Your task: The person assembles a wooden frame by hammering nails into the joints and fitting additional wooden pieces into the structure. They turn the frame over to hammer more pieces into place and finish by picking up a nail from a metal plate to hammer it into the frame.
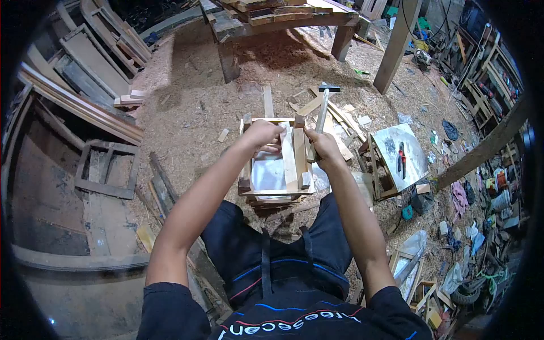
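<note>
A small wooden frame [247, 186] with square corner legs stands between my knees, with a pale sheet visible inside it. My left hand [264, 135] is closed at the far end of a light wooden slat [289, 161], thumb and fingers gripping it. The slat lies lengthwise inside the frame, beside another wooden rail [300, 148]. In my right hand [325, 148] is a hammer [321, 116], its handle gripped low and its dark head pointing away from me. That hand is close to the frame's right side.
To the right, red-handled pliers [402, 161] lie on a small pale-topped stool [416, 173]. A heavy wooden workbench [272, 26] stands ahead, and a post [398, 48] rises to its right. Wood offcuts [310, 106] and shavings litter the floor. Wooden frames [106, 170] are at left.
</note>
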Motion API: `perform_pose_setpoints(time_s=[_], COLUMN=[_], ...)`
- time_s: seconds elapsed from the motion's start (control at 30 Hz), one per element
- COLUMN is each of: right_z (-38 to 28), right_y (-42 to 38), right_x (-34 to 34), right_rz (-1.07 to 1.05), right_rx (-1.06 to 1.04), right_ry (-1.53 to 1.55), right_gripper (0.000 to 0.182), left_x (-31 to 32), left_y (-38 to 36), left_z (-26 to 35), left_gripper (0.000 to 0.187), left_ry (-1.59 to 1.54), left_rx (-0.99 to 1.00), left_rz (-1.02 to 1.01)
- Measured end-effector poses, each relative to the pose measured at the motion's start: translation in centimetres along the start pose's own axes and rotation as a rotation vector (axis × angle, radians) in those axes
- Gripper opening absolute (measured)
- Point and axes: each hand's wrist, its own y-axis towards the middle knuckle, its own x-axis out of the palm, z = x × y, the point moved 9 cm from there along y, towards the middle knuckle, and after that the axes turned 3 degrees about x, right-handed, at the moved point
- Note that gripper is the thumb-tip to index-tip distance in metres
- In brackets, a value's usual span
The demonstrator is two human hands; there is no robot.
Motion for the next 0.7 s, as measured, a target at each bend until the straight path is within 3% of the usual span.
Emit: perform_pose_setpoints(time_s=[0.7], right_z=[0.0], right_y=[-0.5], right_x=[-0.2], right_rz=[0.096], right_rx=[-0.013], right_ry=[-0.084], right_gripper=[0.029], left_x=[0.7], left_y=[1.1], left_z=[-0.2], left_gripper=[0.023], left_ry=[-0.018], left_rx=[0.117], left_rz=[0.054])
